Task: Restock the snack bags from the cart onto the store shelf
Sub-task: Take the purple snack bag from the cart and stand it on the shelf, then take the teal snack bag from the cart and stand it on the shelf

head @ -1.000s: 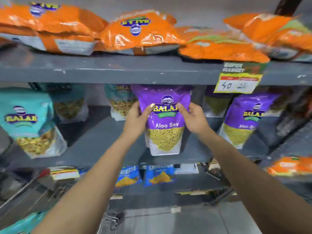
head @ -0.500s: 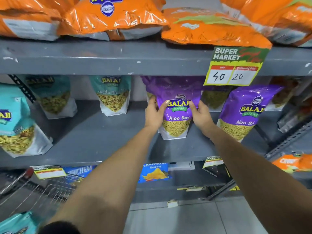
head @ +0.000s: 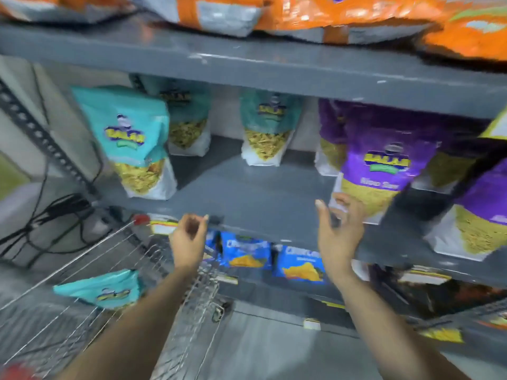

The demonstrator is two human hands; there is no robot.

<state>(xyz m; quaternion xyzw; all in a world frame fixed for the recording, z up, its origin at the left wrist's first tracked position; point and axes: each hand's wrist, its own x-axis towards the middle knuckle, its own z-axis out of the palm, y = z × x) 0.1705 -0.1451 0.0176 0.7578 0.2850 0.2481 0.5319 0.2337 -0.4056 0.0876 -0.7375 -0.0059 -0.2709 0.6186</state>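
Note:
A purple Aloo Sev bag (head: 381, 165) stands upright on the grey middle shelf (head: 255, 201), beside another purple bag (head: 482, 215) at the right edge. My right hand (head: 338, 231) hovers just below and left of it, fingers spread, holding nothing. My left hand (head: 189, 237) hangs in front of the shelf edge, fingers loosely curled and empty. A teal snack bag (head: 104, 289) lies in the wire cart (head: 68, 311) at lower left. Teal bags (head: 131, 141) stand on the shelf's left part.
Orange bags (head: 301, 12) lie on the top shelf. Blue chip bags (head: 247, 253) sit on the lower shelf. Black cables (head: 46, 223) hang by the slotted upright at left. Grey floor shows below between cart and shelf.
Both hands have let go of the purple Aloo Sev bag and pulled back toward me. The view has swung left and down, showing the cart with its teal bag.

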